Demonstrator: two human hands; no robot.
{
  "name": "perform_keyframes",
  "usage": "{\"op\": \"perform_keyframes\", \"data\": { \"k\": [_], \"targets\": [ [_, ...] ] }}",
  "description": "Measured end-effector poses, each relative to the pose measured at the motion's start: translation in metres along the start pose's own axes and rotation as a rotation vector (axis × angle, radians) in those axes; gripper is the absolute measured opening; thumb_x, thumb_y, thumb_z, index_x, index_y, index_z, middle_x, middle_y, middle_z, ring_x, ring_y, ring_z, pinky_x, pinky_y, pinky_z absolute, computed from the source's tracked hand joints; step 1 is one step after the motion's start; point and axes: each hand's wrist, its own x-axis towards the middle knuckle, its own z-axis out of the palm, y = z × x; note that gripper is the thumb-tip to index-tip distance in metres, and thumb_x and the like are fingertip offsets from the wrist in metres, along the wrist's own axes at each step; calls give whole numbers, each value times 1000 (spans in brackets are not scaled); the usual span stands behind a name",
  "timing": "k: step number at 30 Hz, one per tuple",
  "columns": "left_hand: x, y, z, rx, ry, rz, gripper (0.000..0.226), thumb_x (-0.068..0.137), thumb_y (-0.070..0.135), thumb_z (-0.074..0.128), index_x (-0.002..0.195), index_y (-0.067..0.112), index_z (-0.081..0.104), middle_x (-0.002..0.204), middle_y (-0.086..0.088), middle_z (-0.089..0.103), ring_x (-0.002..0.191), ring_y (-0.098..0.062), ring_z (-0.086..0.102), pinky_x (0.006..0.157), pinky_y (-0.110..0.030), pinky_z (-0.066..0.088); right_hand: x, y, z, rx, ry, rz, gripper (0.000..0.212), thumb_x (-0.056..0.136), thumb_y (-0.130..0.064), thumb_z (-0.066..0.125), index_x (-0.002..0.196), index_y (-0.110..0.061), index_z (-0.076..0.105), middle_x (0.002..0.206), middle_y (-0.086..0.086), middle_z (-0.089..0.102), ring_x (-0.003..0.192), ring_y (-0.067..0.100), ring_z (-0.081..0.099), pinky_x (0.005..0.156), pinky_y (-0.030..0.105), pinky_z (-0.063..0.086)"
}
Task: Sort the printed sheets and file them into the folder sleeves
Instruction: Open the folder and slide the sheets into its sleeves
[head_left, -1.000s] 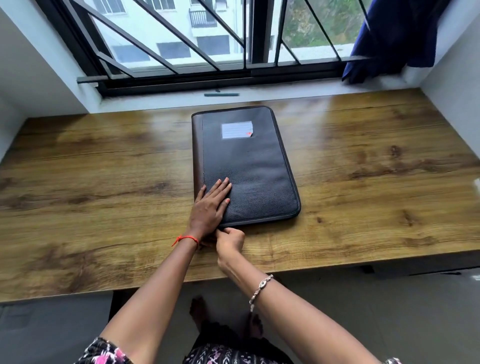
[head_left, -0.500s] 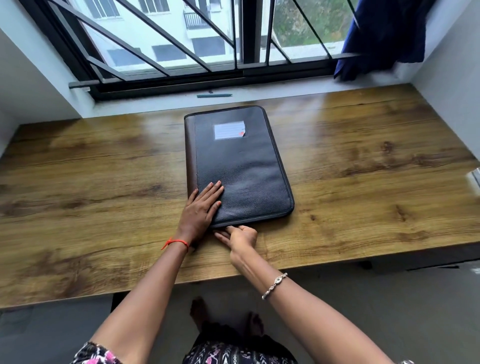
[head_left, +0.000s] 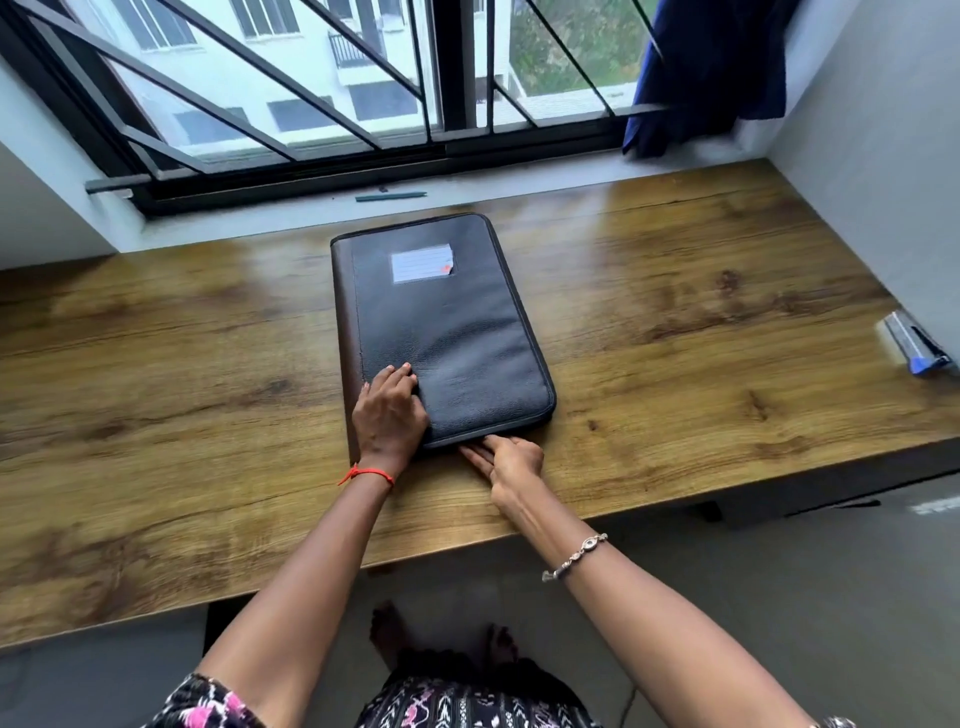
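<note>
1. The folder (head_left: 447, 332) is a black, grained case with a brown spine strip down its left side. It is closed and lies flat near the middle of the wooden desk (head_left: 156, 415), its long side running away from me.
2. A pale lined label (head_left: 422, 263) with a small red mark sits near its far end.
3. My left hand (head_left: 389, 410) presses on its near left corner, and my right hand (head_left: 511, 460) pinches at its near edge.

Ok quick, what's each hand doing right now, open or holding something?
Left hand: open, pressing down on the folder.
Right hand: pinching the folder's near edge; what exactly it pinches is too small to tell.
</note>
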Motion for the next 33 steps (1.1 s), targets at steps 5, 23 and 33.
{"op": "perform_keyframes", "data": {
  "k": [5,23,33],
  "targets": [
    [0,22,3,120,-23,-131,17,76,10,61,91,0,60,97,-19,62,96,-35,60,86,-55,48,5,-28,-19,4,-9,-47,21,88,20,39,90,1,47,78,16,56,62,27,62,40,31,54],
    [21,63,15,84,-343,-91,58,93,19,42,147,17,22,158,0,8,146,-23,-2,111,-58,-6,35,-127,-49,-473,-177,10,15,91,10,46,101,14,57,89,19,64,85,28,65,64,32,60],
    [33,79,33,100,-471,357,81,78,69,10,148,29,20,157,8,3,145,-13,-4,111,-54,-16,85,-167,-4,-944,-337,39,19,86,14,51,73,3,59,49,3,65,45,10,64,47,20,54]
  ]
}}
